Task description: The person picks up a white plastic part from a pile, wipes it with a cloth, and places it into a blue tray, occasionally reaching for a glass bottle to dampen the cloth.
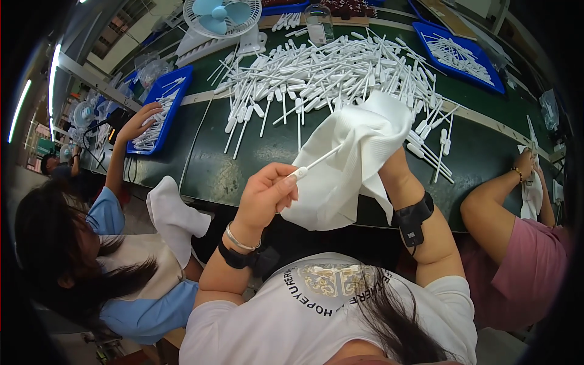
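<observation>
Pinching the bulb end of a white plastic dropper at mid-frame, the left hand slides its stem into a white cloth. The right hand is wrapped inside that cloth, gripping it. Beyond, a heap of droppers covers the green table; blue trays sit upper left and upper right.

No packages, labels, signs or screens visible.

cloth: white woven, matt | pipette: white plastic | table: green matt
</observation>
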`<state>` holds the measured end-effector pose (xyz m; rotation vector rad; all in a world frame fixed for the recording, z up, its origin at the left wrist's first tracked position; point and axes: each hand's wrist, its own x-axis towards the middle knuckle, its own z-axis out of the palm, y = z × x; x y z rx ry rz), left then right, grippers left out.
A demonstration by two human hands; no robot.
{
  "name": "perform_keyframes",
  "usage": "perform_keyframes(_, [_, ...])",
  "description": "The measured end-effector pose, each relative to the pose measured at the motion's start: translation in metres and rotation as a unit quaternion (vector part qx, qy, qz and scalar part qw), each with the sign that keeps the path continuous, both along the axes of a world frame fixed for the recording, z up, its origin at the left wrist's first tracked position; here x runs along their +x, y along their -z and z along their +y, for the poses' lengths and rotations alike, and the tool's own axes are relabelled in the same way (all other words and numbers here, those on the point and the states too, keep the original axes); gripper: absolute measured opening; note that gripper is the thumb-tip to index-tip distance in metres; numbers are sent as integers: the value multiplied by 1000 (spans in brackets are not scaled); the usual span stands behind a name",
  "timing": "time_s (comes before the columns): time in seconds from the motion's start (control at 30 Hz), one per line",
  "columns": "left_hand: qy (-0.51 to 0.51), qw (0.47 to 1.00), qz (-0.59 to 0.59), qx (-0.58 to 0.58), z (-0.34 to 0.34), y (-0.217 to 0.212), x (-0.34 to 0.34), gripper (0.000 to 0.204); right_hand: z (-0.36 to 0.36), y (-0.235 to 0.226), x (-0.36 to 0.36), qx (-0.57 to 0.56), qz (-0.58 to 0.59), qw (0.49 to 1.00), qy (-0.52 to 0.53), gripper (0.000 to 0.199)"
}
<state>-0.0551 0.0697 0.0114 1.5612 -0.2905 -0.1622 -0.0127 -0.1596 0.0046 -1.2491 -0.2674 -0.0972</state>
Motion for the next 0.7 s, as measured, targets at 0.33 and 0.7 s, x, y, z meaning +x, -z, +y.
perform_keyframes(0.33, [99,948,225,-200,8,2,0,27,-29,30,14,186,90,976,-63,37])
perform_keyframes(0.7, [105,927,251,-259,-3,1,-4,35,5,-3,-4,146,158,972,-92,40])
